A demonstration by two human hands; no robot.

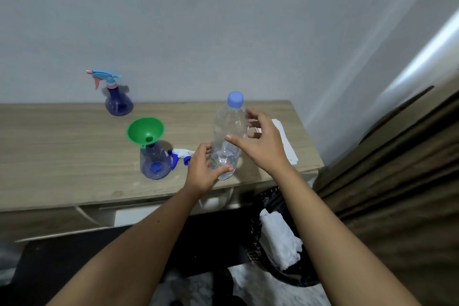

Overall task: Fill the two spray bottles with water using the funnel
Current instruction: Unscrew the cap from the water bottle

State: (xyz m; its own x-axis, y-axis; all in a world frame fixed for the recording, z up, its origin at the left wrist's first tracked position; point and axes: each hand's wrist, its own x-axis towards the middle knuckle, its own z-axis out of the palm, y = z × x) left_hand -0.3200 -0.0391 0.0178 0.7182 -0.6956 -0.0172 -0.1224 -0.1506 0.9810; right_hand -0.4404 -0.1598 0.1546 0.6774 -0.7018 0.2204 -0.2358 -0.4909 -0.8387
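A clear water bottle point(229, 131) with a blue cap stands on the wooden table point(62, 156), water low in it. My left hand point(202, 171) grips its base. My right hand point(260, 144) hovers open beside its middle, fingers spread around it. A green funnel point(145, 131) sits tilted in the neck of an open blue spray bottle point(155, 161). That bottle's white and blue spray head point(180, 155) lies on the table just right of it. A second blue spray bottle point(118, 99) with its trigger head on stands at the back by the wall.
A folded white cloth point(285, 141) lies on the table's right end, behind my right hand. Below the table edge a black bin point(278, 238) holds crumpled white paper. Brown curtain point(397, 181) hangs at the right. The wall runs right behind the table.
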